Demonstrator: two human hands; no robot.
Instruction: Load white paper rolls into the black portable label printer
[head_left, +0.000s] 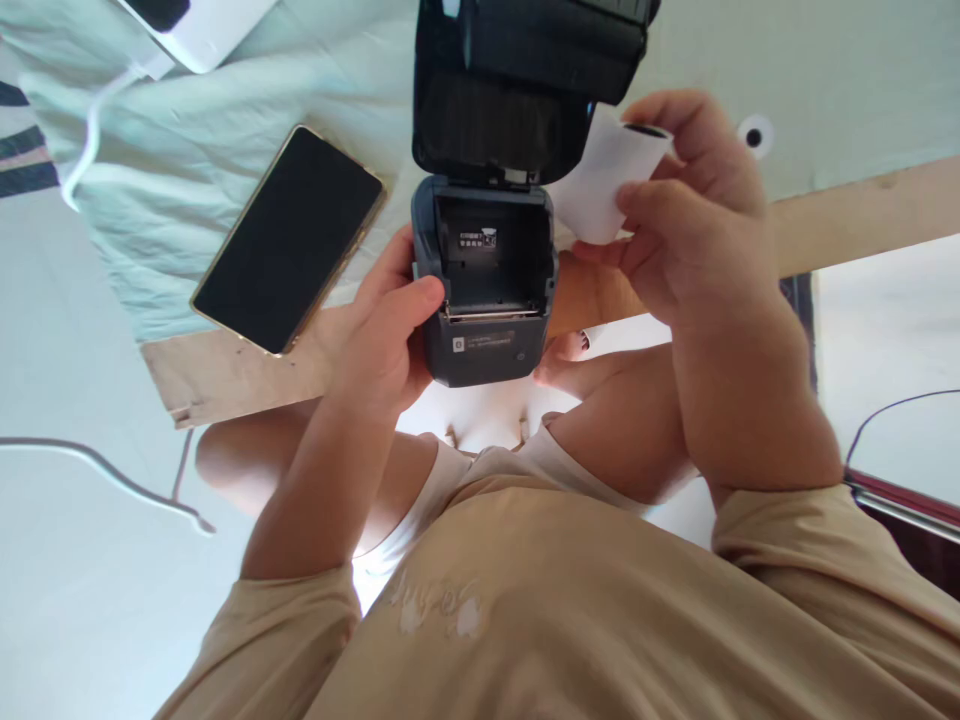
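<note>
My left hand [401, 325] grips a dark portable label printer [484, 350] by its left side, thumb on the upper edge. The printer's lid [510, 100] is swung up, away from me, and its paper compartment [495, 260] shows bare inside apart from a small printed sticker. Just to the right, my right hand [690, 200] pinches a white paper roll [611, 180], with a dark core at its end. A loose flap of the paper hangs toward the printer, and part of it passes behind the printer's edge.
A phone [289, 240] with a dark screen lies on the green cloth [360, 80] to the left. At the top left is a white device [210, 30] with a white cable [94, 130]. A small white ring [754, 137] with a dark centre lies right of my right hand. The wooden table edge [240, 375] runs nearest me.
</note>
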